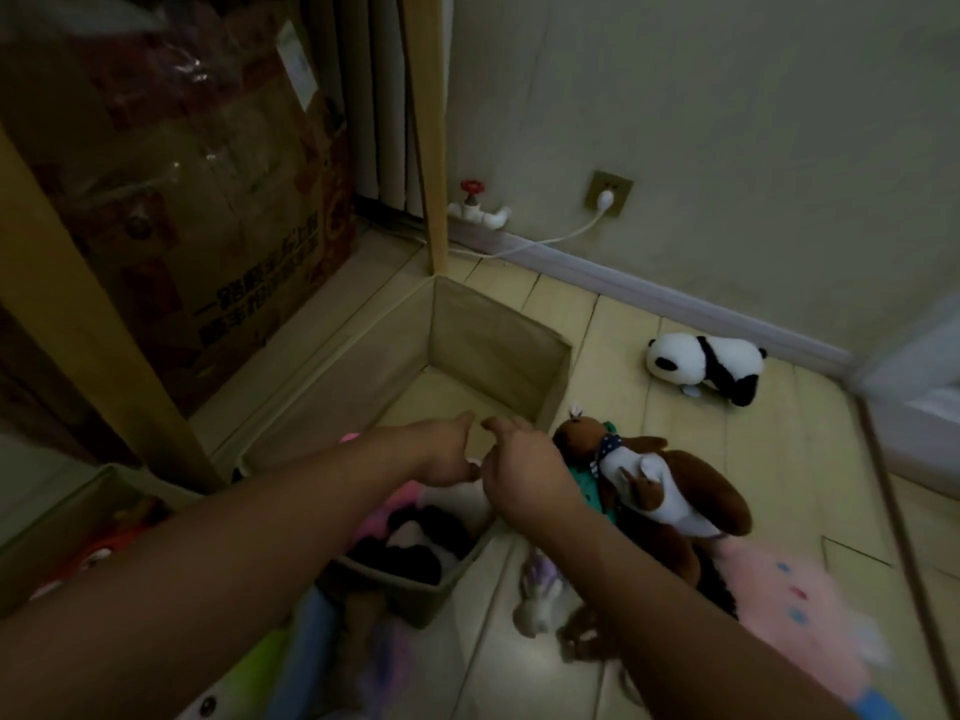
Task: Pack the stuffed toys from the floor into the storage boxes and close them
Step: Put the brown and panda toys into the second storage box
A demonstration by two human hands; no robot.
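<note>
While the left hand (447, 454) and right hand (524, 475) hover close together over the open beige storage box (498, 335), fingers loosely curled and, as far as I can tell, holding nothing, the box under them already has dark and pink plush at its near end, with its far end bare. Packing looks partly done: a brown stuffed animal (670, 491) lies against the box's right wall, a panda (711, 366) sits well apart near the baseboard, a pink toy (800, 610) and a small pale one (540, 595) remain on the floor, and the box is not yet closed.

Pale plank floor (649, 641), panda toy (706, 366), brown squirrel toy (670, 491), beige storage box (498, 335)
</note>
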